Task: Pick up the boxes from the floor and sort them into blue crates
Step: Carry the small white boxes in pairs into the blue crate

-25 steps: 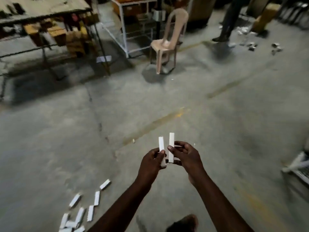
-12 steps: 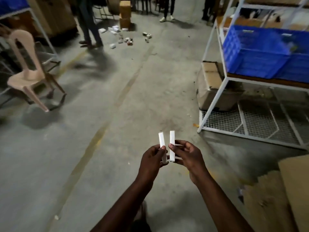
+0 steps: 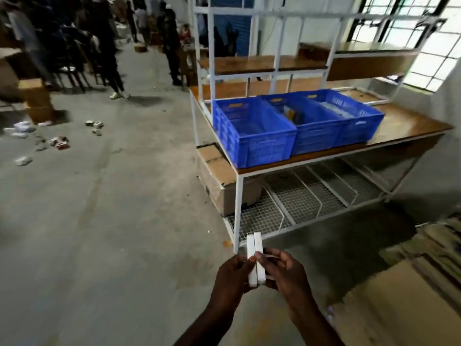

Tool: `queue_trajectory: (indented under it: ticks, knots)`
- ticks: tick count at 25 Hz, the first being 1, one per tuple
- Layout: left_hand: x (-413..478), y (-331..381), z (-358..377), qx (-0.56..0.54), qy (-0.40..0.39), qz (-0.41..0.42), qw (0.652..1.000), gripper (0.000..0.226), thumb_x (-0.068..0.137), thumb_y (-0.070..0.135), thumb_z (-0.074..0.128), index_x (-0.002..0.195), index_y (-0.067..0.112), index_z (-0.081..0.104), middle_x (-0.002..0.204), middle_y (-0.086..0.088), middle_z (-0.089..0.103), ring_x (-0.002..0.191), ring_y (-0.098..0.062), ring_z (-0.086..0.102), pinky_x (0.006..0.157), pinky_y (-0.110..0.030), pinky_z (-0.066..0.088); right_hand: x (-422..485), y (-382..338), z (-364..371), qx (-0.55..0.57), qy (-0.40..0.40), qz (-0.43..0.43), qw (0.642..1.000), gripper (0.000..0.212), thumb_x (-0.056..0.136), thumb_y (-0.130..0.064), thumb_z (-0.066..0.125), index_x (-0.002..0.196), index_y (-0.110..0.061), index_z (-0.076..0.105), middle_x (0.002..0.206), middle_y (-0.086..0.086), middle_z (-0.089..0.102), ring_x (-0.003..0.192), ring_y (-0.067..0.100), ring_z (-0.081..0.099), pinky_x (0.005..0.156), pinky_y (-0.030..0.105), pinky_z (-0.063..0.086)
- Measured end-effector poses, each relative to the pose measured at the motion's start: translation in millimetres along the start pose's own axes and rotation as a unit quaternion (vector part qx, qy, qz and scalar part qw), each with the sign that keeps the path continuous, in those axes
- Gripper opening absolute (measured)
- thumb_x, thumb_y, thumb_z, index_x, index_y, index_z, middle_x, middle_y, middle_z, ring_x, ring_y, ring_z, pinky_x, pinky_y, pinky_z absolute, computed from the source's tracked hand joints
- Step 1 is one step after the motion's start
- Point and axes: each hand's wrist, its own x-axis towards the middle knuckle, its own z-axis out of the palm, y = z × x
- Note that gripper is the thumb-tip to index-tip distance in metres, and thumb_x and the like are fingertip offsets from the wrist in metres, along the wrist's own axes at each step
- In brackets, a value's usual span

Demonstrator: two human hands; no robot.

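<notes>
Beyond, blue crates [image 3: 252,136] are sitting on a workbench [image 3: 411,128]; left hand [image 3: 230,277] and right hand [image 3: 284,273] are gripping seemingly two white boxes [image 3: 255,258] together.

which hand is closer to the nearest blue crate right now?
Right, marginally. The right hand sits more directly below and in front of the nearest blue crate; the left hand is beside it, further left. Both grip the white boxes, well short of the crate.
</notes>
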Motion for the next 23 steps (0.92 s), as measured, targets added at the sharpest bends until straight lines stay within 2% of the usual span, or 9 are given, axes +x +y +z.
queue_trajectory:
  ticks: [5,7,9,11,13,14,17,20,23]
  knots:
    - [118.6,68.4,49.4,0.032,-0.052,0.011,0.998,0.021,0.103,0.028,0.066,0.105,0.014,0.083,0.1,-0.013,0.083,0.092,-0.026,0.081,0.087,-0.039,0.065,120.9,-54.9,-20.0,0.015,0.051,-0.027,0.998,0.034,0.083,-0.023,0.086,0.114,-0.018,0.073,0.099,0.004,0.083,0.088,0.023,0.081,0.072,0.039,0.066]
    - [165.6,91.3,71.3,0.033,-0.056,0.022,0.998,0.021,0.103,0.029,0.066,0.103,0.017,0.084,0.102,-0.012,0.083,0.098,-0.031,0.08,0.094,-0.046,0.062,174.7,-78.9,-28.8,0.005,0.048,-0.036,0.998,0.037,0.082,-0.026,0.087,0.115,-0.019,0.073,0.101,0.005,0.083,0.091,0.024,0.081,0.076,0.041,0.066]
    - [213.5,117.3,90.6,0.037,-0.042,0.029,0.998,0.022,0.104,0.028,0.066,0.104,0.017,0.084,0.101,-0.012,0.084,0.102,-0.035,0.079,0.095,-0.049,0.061,229.3,-106.4,-31.3,-0.005,0.049,-0.034,0.998,0.044,0.078,-0.031,0.088,0.117,-0.018,0.074,0.1,0.005,0.083,0.092,0.025,0.081,0.082,0.045,0.065]
    - [262.8,148.9,106.2,0.03,-0.023,0.038,0.999,0.022,0.104,0.026,0.065,0.105,0.012,0.082,0.1,-0.016,0.083,0.099,-0.039,0.079,0.089,-0.049,0.063,285.3,-136.3,-26.9,-0.027,0.057,-0.045,0.997,0.033,0.083,-0.031,0.086,0.113,-0.021,0.076,0.096,0.002,0.083,0.091,0.023,0.081,0.085,0.048,0.065]
    - [316.1,183.2,119.7,0.017,-0.003,0.042,0.999,0.022,0.105,0.022,0.065,0.109,0.006,0.08,0.103,-0.021,0.082,0.088,-0.033,0.079,0.075,-0.038,0.064,341.5,-165.3,-16.7,-0.048,0.069,-0.082,0.993,0.02,0.087,-0.031,0.083,0.106,-0.027,0.078,0.096,0.0,0.083,0.091,0.018,0.08,0.088,0.046,0.064]
    - [344.2,201.4,126.2,0.007,0.009,0.041,0.999,0.023,0.104,0.02,0.066,0.112,0.002,0.078,0.106,-0.024,0.08,0.087,-0.031,0.076,0.076,-0.036,0.06,366.4,-181.8,-9.4,-0.054,0.071,-0.103,0.991,0.017,0.089,-0.032,0.081,0.106,-0.028,0.079,0.099,-0.001,0.082,0.092,0.014,0.079,0.09,0.044,0.064]
    - [432.1,259.2,141.0,-0.032,0.037,0.042,0.998,0.027,0.099,0.014,0.07,0.114,-0.007,0.075,0.111,-0.033,0.076,0.091,-0.036,0.074,0.081,-0.043,0.059,440.9,-234.0,12.2,-0.103,0.083,-0.158,0.978,0.025,0.096,-0.035,0.073,0.116,-0.022,0.079,0.108,-0.006,0.079,0.098,0.009,0.075,0.097,0.041,0.06]
    - [538.5,318.6,150.3,-0.043,0.05,0.038,0.997,0.025,0.098,0.012,0.07,0.112,-0.008,0.075,0.097,-0.027,0.076,0.07,-0.025,0.072,0.062,-0.03,0.058,536.7,-289.5,34.7,-0.2,0.077,-0.178,0.96,0.034,0.101,-0.034,0.065,0.13,-0.019,0.073,0.125,0.003,0.074,0.113,0.018,0.069,0.105,0.044,0.055]
    - [635.8,351.8,154.2,-0.019,0.055,0.009,0.998,0.026,0.095,0.014,0.076,0.112,-0.006,0.076,0.089,-0.022,0.073,0.055,-0.019,0.067,0.054,-0.027,0.058,620.3,-322.6,55.6,-0.289,0.036,-0.169,0.942,0.035,0.098,-0.022,0.062,0.133,-0.021,0.07,0.126,0.007,0.072,0.113,0.027,0.069,0.098,0.049,0.057]
